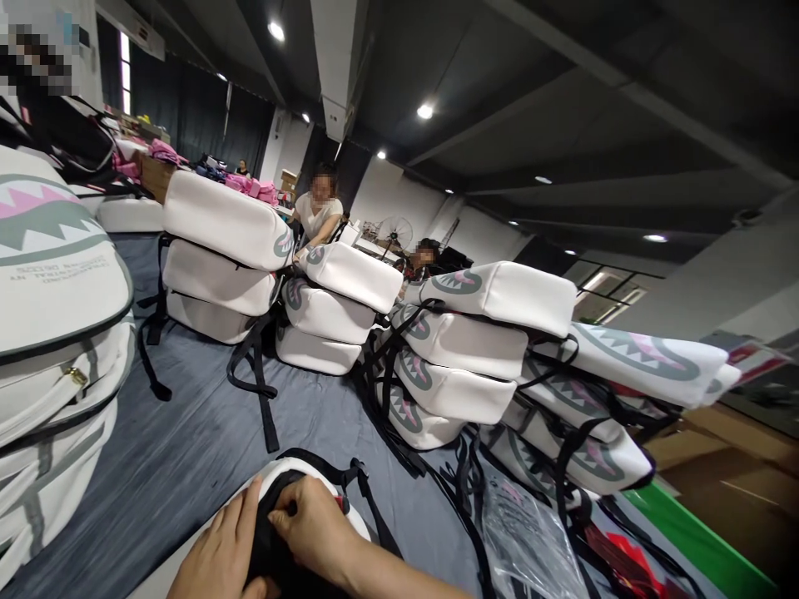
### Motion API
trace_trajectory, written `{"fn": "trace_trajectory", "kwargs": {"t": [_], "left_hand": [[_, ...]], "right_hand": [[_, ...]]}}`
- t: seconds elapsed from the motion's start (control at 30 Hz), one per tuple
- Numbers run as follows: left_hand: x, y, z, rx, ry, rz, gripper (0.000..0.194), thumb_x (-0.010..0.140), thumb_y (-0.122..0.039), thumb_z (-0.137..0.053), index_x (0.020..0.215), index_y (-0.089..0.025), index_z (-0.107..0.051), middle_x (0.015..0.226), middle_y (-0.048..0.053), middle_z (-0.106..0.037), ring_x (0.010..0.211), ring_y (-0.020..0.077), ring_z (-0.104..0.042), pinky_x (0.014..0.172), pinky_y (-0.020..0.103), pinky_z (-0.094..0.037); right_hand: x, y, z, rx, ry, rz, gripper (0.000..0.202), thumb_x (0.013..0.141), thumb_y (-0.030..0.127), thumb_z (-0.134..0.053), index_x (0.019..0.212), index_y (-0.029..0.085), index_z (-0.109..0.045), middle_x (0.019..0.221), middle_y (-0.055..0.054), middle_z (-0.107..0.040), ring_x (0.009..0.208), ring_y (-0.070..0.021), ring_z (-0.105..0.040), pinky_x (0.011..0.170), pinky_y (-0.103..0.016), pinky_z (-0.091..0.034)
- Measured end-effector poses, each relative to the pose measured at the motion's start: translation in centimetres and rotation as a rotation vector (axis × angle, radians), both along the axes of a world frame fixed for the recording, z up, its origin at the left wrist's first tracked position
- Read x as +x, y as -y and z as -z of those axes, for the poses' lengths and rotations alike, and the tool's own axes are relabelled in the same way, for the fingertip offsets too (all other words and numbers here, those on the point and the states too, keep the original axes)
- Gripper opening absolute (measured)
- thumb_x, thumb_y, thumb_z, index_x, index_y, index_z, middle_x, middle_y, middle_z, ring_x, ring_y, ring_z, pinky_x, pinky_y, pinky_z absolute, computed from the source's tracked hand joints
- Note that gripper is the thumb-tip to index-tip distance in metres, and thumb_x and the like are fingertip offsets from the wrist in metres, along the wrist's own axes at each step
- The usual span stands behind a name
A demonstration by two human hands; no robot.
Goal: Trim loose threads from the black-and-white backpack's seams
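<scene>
A white backpack (360,519) with black straps lies in front of me at the bottom of the view, its black fabric side facing up. Spread flat across its left side is my left hand (218,545), fingers stretched out and thumb low on the black fabric. My right hand (318,524) is closed over the black fabric, thumb and forefinger pinched together. What those fingers hold is hidden. A small red piece (342,503) pokes out behind the right hand, too little of it visible to name. One black strap (374,499) trails off to the right.
Stacks of white shark-mouth backpacks (218,220) line the grey-covered table (205,416). Another stack (62,308) rises close on the left. At right lie a clear plastic bag (528,532), red items (630,561) and a green edge (699,532). Two people (318,212) are beyond the stacks.
</scene>
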State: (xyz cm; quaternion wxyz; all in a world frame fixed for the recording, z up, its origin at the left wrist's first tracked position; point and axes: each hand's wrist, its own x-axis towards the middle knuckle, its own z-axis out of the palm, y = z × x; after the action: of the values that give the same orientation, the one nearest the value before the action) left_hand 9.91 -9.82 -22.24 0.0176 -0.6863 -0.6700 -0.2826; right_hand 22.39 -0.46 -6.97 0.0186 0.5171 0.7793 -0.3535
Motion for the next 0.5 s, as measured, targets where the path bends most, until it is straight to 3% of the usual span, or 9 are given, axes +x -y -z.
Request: {"fn": "trace_trajectory", "kwargs": {"t": [0.33,0.4,0.5], "left_hand": [[0.6,0.5,-2.2,0.08,-0.035,-0.029,0.112,0.072,-0.022,-0.061,0.157,-0.017,0.012,0.143,0.017,-0.056,0.122,0.0288,-0.063,0.089,0.033,-0.059],[0.7,0.4,-2.2,0.081,-0.039,-0.027,0.112,0.072,-0.021,-0.06,0.158,-0.016,0.011,0.144,0.017,-0.055,0.123,0.0291,-0.062,0.088,0.032,-0.059],[0.4,0.4,-1.5,0.092,-0.04,-0.031,0.11,0.072,-0.017,-0.058,0.158,-0.017,0.01,0.146,0.016,-0.053,0.126,0.0283,-0.06,0.091,0.031,-0.058]], "right_hand": [[0.2,-0.2,0.4,-0.196,-0.035,0.062,0.009,0.085,0.018,-0.066,0.079,0.018,-0.073,0.043,0.009,-0.046,0.034,-0.0075,-0.044,0.038,-0.016,-0.029],[-0.2,-0.1,0.1,-0.12,0.03,0.02,0.01,0.083,0.018,-0.067,0.075,0.019,-0.072,0.046,0.007,-0.049,0.038,-0.0092,-0.047,0.042,-0.019,-0.032],[-0.4,0.2,-0.4,0.134,0.105,-0.086,0.014,0.077,0.016,-0.07,0.063,0.018,-0.069,0.049,0.005,-0.051,0.047,-0.0102,-0.05,0.047,-0.021,-0.031]]}}
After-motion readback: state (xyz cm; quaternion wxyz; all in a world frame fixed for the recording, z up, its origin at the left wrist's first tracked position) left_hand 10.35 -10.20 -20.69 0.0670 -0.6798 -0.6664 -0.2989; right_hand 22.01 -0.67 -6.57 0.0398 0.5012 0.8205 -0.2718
